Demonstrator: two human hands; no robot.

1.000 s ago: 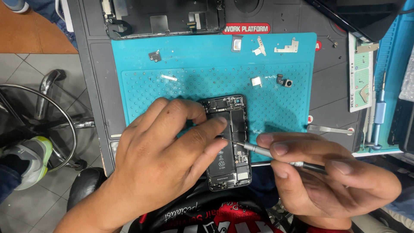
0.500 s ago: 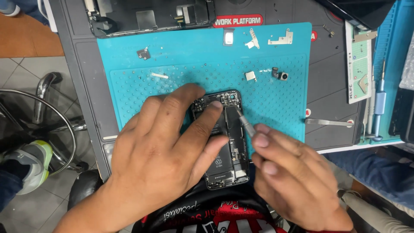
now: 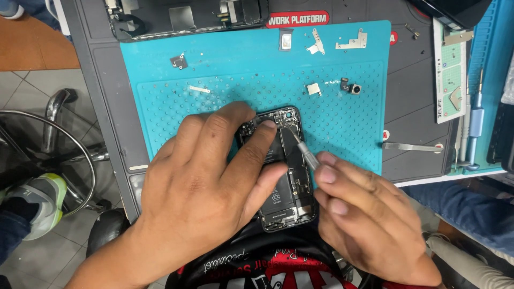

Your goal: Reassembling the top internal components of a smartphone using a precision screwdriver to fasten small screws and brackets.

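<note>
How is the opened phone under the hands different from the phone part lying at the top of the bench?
The opened phone lies upright on the teal mat; the phone part lies crosswise on the grey bench. The left hand steadies the phone and the right hand works a tool in it; the part is untouched. Both are dark and opened.

Opened phone lies flat, screwdriver tip inside.

Work mat: teal, matt, rubbery-looking, dimpled grid.
Opened phone: dark frame, glossy edge, bare metal bits inside, black matt battery.
Screwdriver: brushed metal shaft.
Loose brackets: thin bright metal.
Tweezers: plain steel.
Bench: dark grey, matt.
</note>
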